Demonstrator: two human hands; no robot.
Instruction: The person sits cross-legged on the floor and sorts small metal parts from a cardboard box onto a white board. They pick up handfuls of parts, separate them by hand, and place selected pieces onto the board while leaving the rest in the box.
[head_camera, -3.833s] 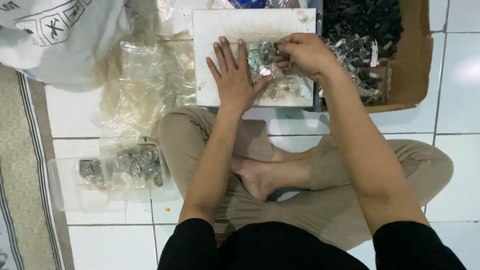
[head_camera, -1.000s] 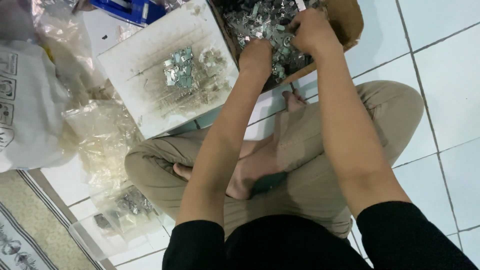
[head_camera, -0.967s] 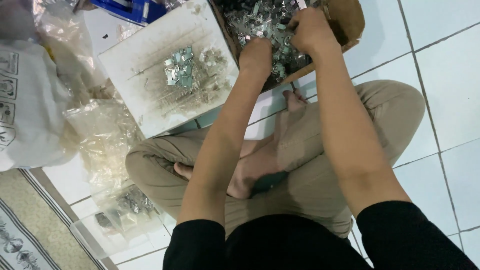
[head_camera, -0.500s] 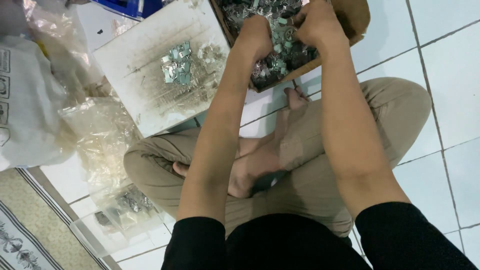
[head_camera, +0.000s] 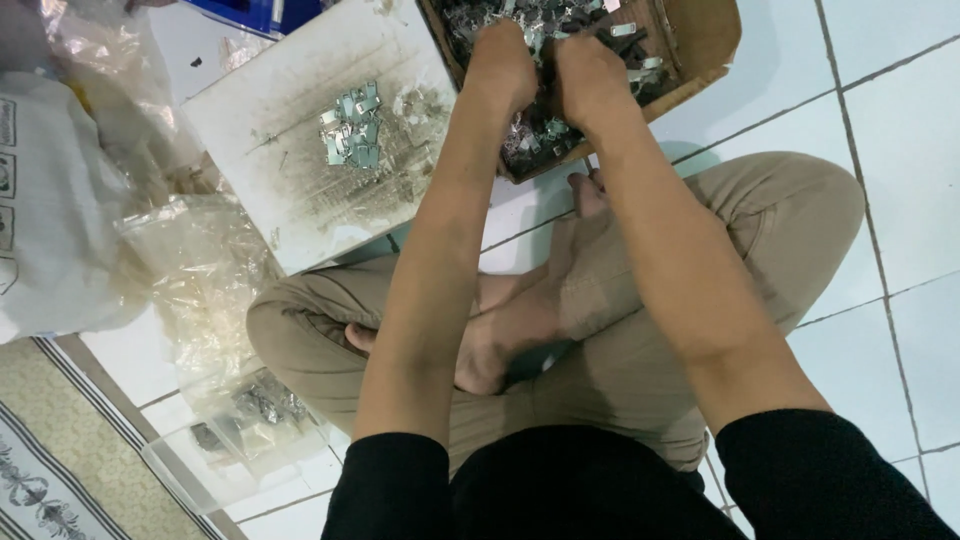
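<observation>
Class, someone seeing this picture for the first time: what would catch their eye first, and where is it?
First, the two hands, left hand and right hand, side by side in the cardboard box of small metal pieces at top centre. Next, the smudged white board to its left, with a small cluster of shiny clips on it. Below lie the crossed legs in tan trousers on white floor tiles.

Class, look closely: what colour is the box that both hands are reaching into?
Brown. The cardboard box shows its plain brown walls in the head view.
</observation>
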